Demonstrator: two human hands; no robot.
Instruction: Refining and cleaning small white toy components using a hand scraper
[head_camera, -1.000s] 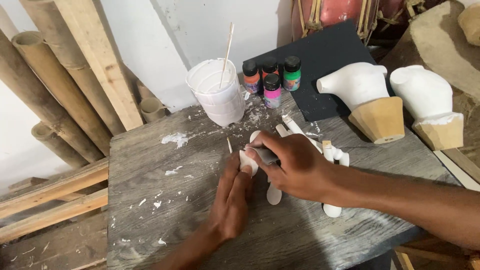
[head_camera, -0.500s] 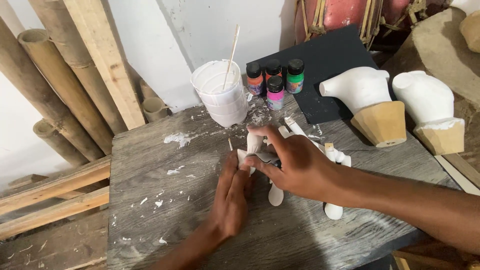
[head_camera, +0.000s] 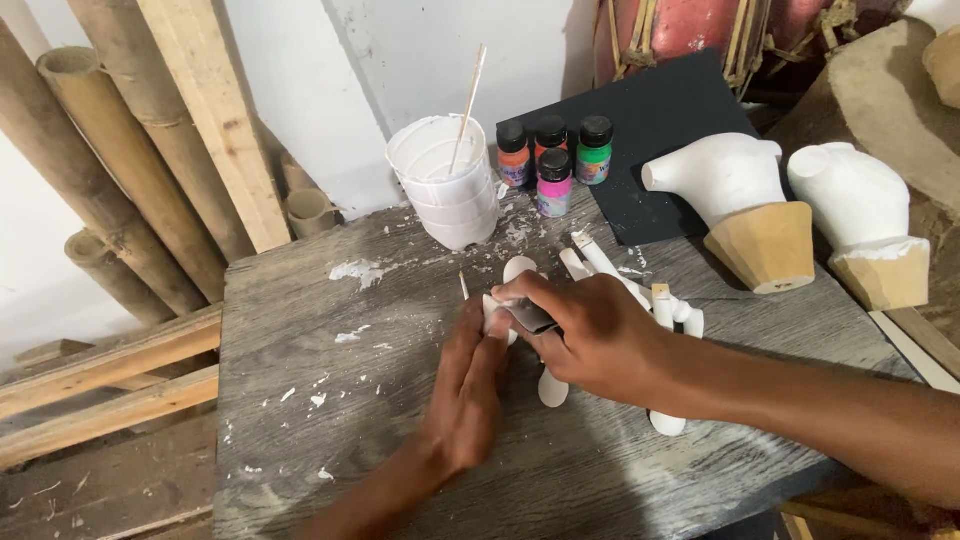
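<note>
We are leaning over the grey table, right hand reaching across, fingers pinching a grey sanding pad, left hand lying flat, fingertips gripping a small white piece mid-table.

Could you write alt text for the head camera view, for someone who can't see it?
Two hands meet over a grey wooden table: the left hand steadies a small white piece while the right hand presses a dark strip on it. Paint bottles and a white cup stand behind.
</note>
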